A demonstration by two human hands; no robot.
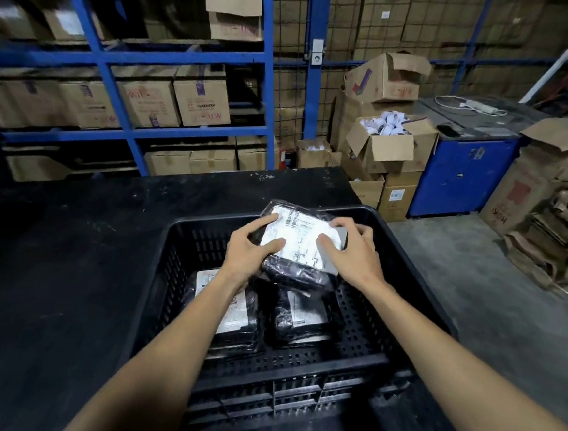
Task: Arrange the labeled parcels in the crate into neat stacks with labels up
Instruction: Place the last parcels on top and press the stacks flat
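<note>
1. A black plastic crate (415, 293) with slotted, perforated walls sits on a dark, scuffed table (51, 265); everything below is placed relative to this crate.
2. Inside its near left corner lies a stack of parcels (234, 317), flat packets in glossy black wrap, white label up, partly hidden by a forearm.
3. The left hand (245, 253) reaches over the crate's middle, fingers spread, thumb pressing on the label of the held parcel (298, 247).
4. That parcel hovers above the crate's far half, tilted, held between both hands, its white barcode label facing up; the wrap looks crinkled and soft.
5. Beneath it, toward the crate's near right, rests a second stack (302, 315), label up.
6. The right hand (354, 251) grips the parcel's right edge, fingers curled over the top.
7. Judgement: the step appears to be placing this parcel; the next move calls for lowering it squarely onto a stack or the bare far floor, label kept upward.
</note>
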